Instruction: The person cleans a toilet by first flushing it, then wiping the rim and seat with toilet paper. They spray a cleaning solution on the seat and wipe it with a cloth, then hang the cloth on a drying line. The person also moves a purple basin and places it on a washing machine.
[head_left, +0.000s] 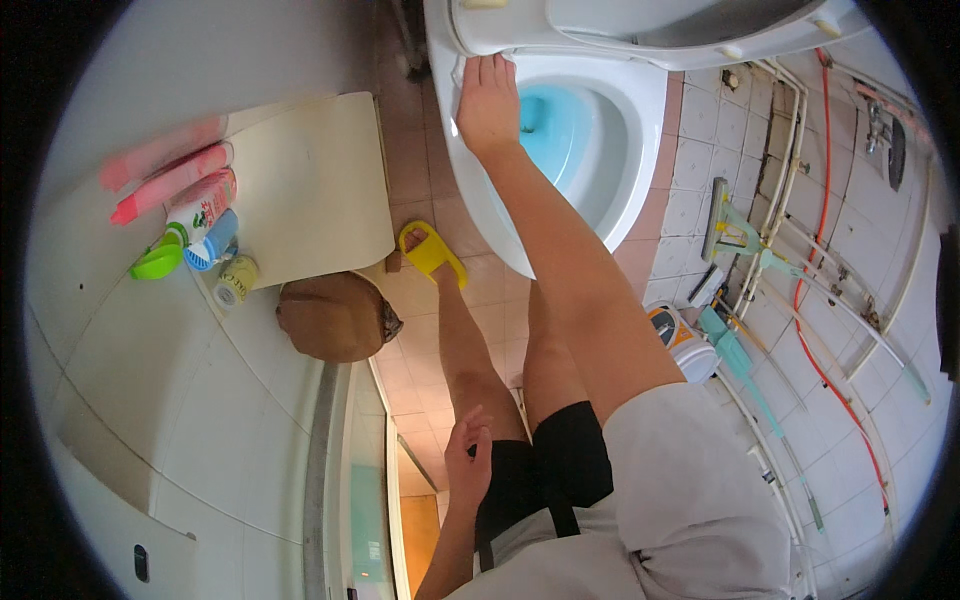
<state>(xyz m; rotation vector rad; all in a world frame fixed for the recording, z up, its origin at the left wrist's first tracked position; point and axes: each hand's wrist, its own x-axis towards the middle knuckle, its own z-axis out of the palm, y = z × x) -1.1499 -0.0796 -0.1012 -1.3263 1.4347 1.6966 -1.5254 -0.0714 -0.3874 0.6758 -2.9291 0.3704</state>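
Note:
My right hand (489, 105) lies palm down, fingers together, on the rear left of the white ceramic toilet rim (645, 150). Edges of a thin white cloth or wipe (458, 73) show beside and under its fingertips; the rest is hidden. Blue water (555, 124) with a dark spot stands in the toilet bowl. The raised toilet seat and lid (517, 30) are just beyond the fingers. Near my left thigh, my left hand (470, 457) hangs in the air with loosely bent fingers and nothing plainly held.
At left, a cream board or lid (315, 187) adjoins several bottles, among them a white one with a green cap (206, 199). A brown bag-like thing (334, 316) sits below it. A squeegee (731, 229), teal brush (724, 341), white bucket (690, 352), pipes and red hose (826, 165) line the right wall.

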